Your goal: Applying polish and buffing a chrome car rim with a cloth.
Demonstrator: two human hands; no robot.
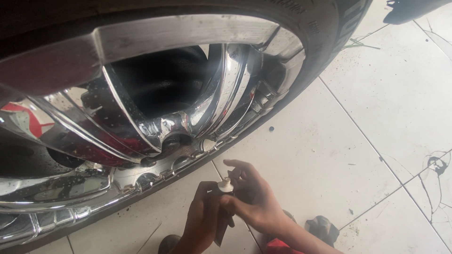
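While the left hand [200,221] grips a dark tool upright to steady it, the right hand [252,200] pinches its white tip [226,185] w/ fingers, near the chrome wheel [141,108].

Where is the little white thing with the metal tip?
In the head view, the small white round-capped piece with a metal tip sits low near the middle, pinched between the left hand and right hand, just below the shiny chrome wheel rim.

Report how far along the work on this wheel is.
Done: a small black cap lies loose on the tiled floor beside the chrome wheel. In hand: the left hand and right hand pinch a small white-flanged part near the rim. Left: that part is not yet on the wheel.
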